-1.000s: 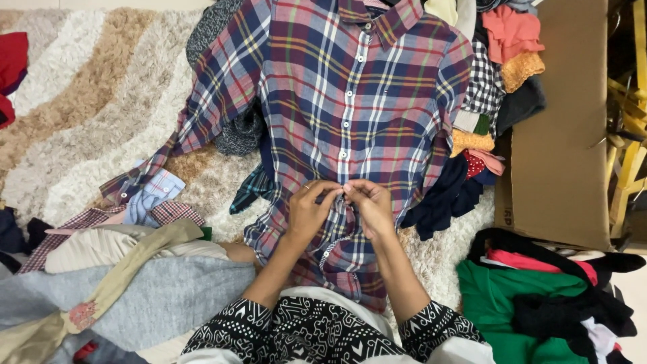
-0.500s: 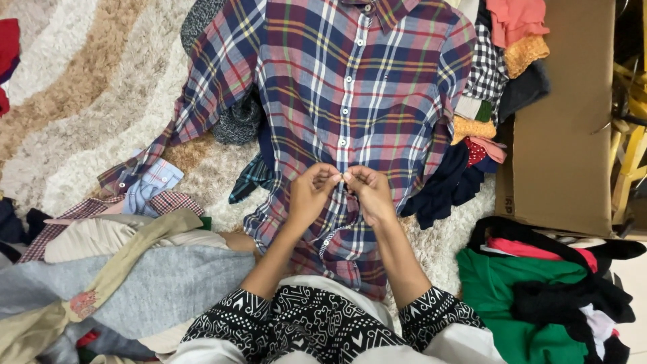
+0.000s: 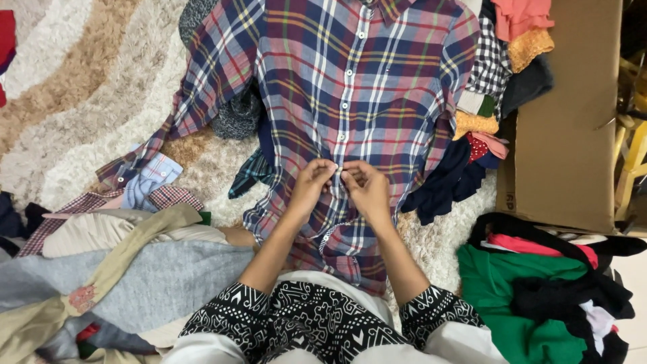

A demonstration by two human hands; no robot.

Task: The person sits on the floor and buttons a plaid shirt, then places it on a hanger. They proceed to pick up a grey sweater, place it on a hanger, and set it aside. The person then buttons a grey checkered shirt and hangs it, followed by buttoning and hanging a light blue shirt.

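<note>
At the far left a shaggy rug [image 3: 81,87] in wavy bands of cream, tan and brown covers the floor, and on its lower part lies one heap of clothes [image 3: 128,269]: a grey knit, a beige garment with a long strap, and a small checked piece in pale blue and red. In the middle one long-sleeved plaid shirt [image 3: 364,87] in navy, red and white lies flat on the rug, collar away from the person, its right-hand sleeve mostly hidden by the side pile. Two hands meet at its button placket, low on the front: the left hand [image 3: 311,185] and the right hand [image 3: 367,190] are both pinched narrow on the fabric edges at one white button (whether it is through its hole is too small to tell). Four further buttons show above them. To the right sit a second pile [image 3: 495,81] of coral, mustard, gingham and dark pieces, one flat brown cardboard box [image 3: 573,114], and a third pile [image 3: 546,290] of green, black and pink. Compared with half a second ago, the hands have stayed at the same spot on the placket and the shirt has not shifted. The collar top and the patterned black-and-white sleeves are cut off by the frame.
</note>
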